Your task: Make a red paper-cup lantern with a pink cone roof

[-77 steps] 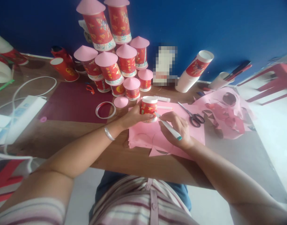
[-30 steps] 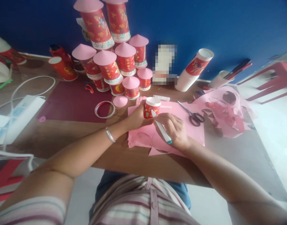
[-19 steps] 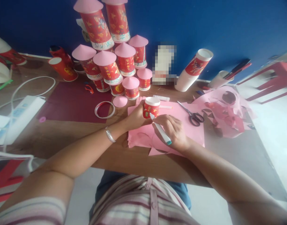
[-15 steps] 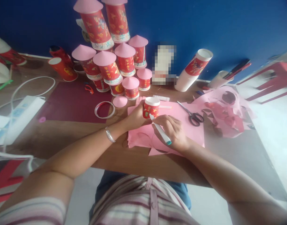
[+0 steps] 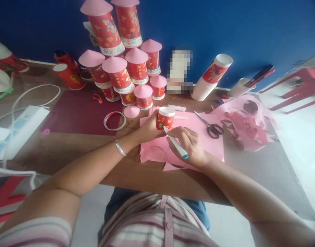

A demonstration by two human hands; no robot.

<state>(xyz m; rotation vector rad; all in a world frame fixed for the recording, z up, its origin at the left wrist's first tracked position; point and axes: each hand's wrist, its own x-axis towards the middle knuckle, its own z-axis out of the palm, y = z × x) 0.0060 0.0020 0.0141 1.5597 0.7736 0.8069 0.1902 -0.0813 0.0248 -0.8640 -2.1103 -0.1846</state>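
Note:
My left hand (image 5: 147, 128) is wrapped round a small red paper cup (image 5: 165, 119) that stands upside down on a sheet of pink paper (image 5: 198, 132). My right hand (image 5: 189, 142) grips a white pen with a green end (image 5: 176, 146). The pen's tip touches the paper at the cup's base, on its near side. Curved lines and cut edges show on the pink sheet near my right wrist.
Behind stand several red cups with pink cone lids (image 5: 118, 73). A loose pink cone (image 5: 131, 111), a tape ring (image 5: 115, 120), scissors (image 5: 211, 126), a glue stick (image 5: 176, 107) and pink scraps (image 5: 246, 121) lie around. A power strip (image 5: 21, 128) lies at left.
The pen tip has travelled round the cup's base from its right side toward its near side, and my right hand has turned with it. My left hand keeps its hold on the cup.

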